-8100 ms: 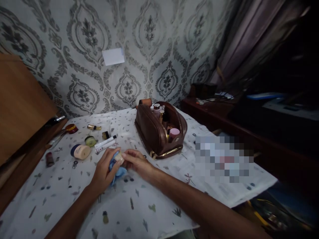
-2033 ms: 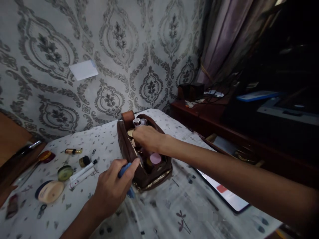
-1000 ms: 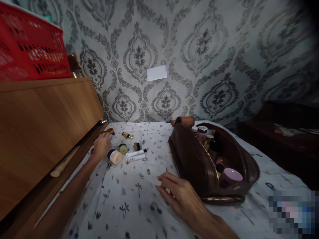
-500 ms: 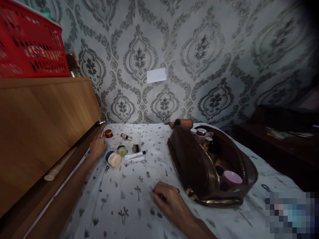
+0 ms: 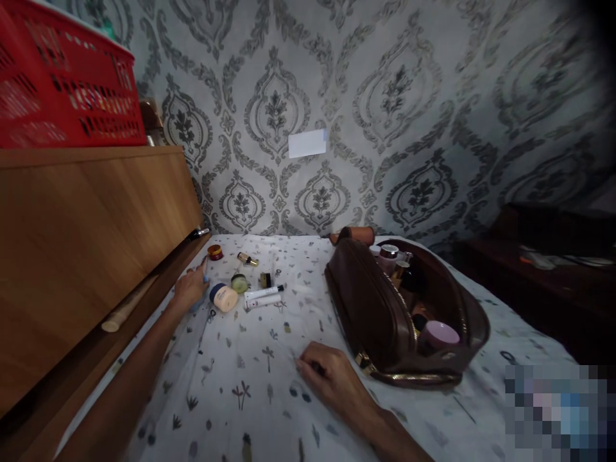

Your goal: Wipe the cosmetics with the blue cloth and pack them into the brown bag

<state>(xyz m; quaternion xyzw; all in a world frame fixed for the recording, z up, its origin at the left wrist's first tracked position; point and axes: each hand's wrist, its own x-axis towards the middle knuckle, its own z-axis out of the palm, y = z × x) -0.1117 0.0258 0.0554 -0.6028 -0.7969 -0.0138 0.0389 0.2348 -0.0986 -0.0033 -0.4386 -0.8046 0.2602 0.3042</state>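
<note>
My left hand (image 5: 190, 289) reaches to the bed's left edge, just left of a cream jar with a dark blue lid (image 5: 224, 298). A bit of light blue shows at its fingers; what it is stays unclear. Beyond the fingertips stands a small dark red jar with a yellowish rim (image 5: 215, 252). A green jar (image 5: 239, 283), two white tubes (image 5: 262, 296), a small black-and-gold item (image 5: 265, 280) and a gold-and-black tube (image 5: 248, 259) lie nearby. My right hand (image 5: 332, 372) rests curled on the sheet, nothing visible in it, left of an unzipped brown toiletry bag (image 5: 370, 308).
Inside the bag are a pink-lidded jar (image 5: 440, 335) and several other containers. An orange-brown case (image 5: 359, 235) lies behind it. On the left, a wooden cabinet (image 5: 96, 218) carries a red basket (image 5: 72, 96). Patterned wallpaper (image 5: 274, 83) rises behind the white printed sheet (image 5: 269, 404).
The view has shifted slightly, moving everything a little in the picture. My left hand has drawn slightly back from the dark red jar. My right hand stays curled on the sheet.
</note>
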